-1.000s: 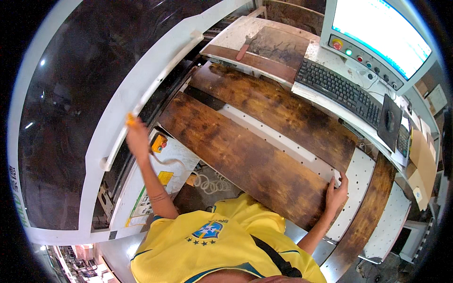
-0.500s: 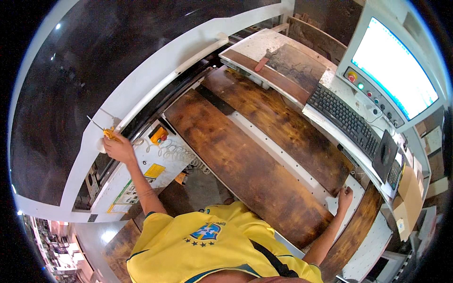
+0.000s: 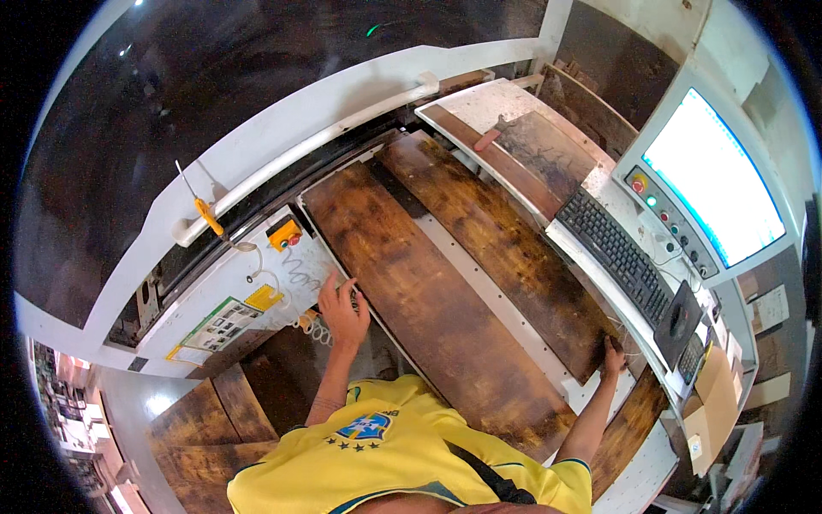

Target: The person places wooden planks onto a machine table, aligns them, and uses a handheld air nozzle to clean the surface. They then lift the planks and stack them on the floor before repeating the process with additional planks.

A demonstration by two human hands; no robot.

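Observation:
My left hand [image 3: 344, 310] is beside the left edge of a long brown wood-grain panel [image 3: 428, 300], its fingers apart and nothing seen in them. Further right lies a second wood-grain panel [image 3: 505, 253], parallel to the first with a pale strip between them. At the near right end of that second panel, my right hand [image 3: 613, 355] has its fingers curled against the edge; the fingertips are partly hidden. An orange air blow gun [image 3: 208, 217] with a thin metal nozzle hangs at the white rail [image 3: 317, 154], its coiled hose [image 3: 317, 330] trailing down beside my left hand.
An orange box with a red button [image 3: 284, 233] sits on the white machine front. To the right are a keyboard [image 3: 612, 257], a monitor [image 3: 715, 176], a black mouse pad [image 3: 679, 317] and a cardboard box [image 3: 712, 411]. More brown panels [image 3: 193, 411] lie at lower left.
My left hand has let go of the air blow gun, which now hangs at the rail, and has moved right to the near panel's edge. My right hand now meets the far panel's end.

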